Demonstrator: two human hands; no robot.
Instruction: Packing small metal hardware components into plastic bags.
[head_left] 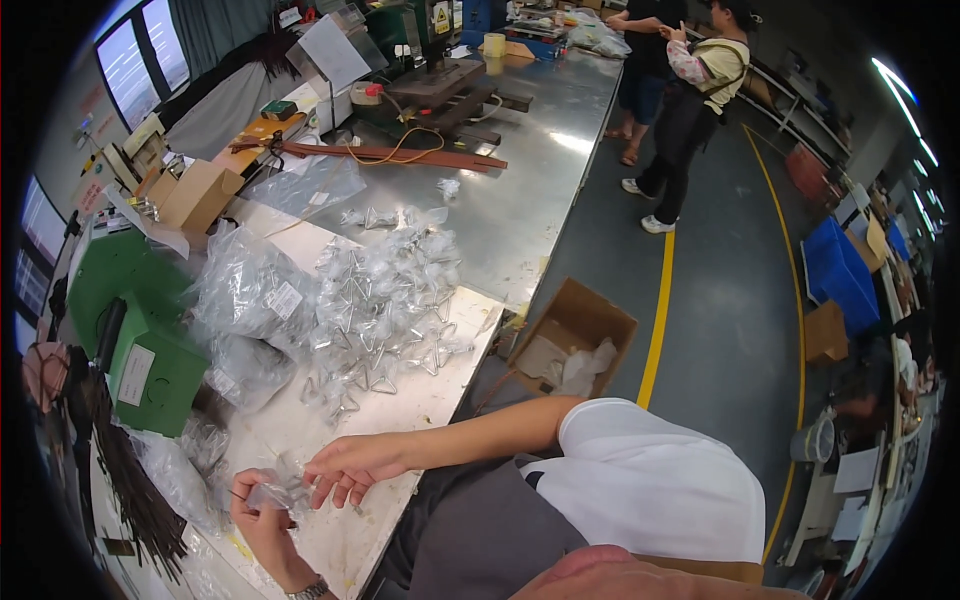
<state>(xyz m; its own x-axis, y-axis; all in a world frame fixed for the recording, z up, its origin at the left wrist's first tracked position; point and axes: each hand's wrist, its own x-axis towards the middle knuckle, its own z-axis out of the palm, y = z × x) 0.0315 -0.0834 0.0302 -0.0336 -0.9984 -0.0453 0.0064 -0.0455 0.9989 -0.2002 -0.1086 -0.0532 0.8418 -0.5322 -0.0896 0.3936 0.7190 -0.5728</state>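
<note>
My left hand [262,515], with a watch on its wrist, pinches a small clear plastic bag [268,495] low over the pale work table. Close beside it, my right hand [352,468] has its fingers apart and slightly curled; its fingertips are near the bag, and I cannot tell whether they touch it. Beyond my hands lies a heap of small clear bags with bent metal wire pieces [385,300], some triangular. Left of the heap sit large clear plastic bags [255,290] with white labels.
A green machine [150,350] stands at the left, dark strips [135,480] hanging beside it. An open cardboard box [575,335] holding clear plastic is by the table's right edge. Brown strips [400,155] and a metal press [445,95] lie farther back. Two people stand in the aisle.
</note>
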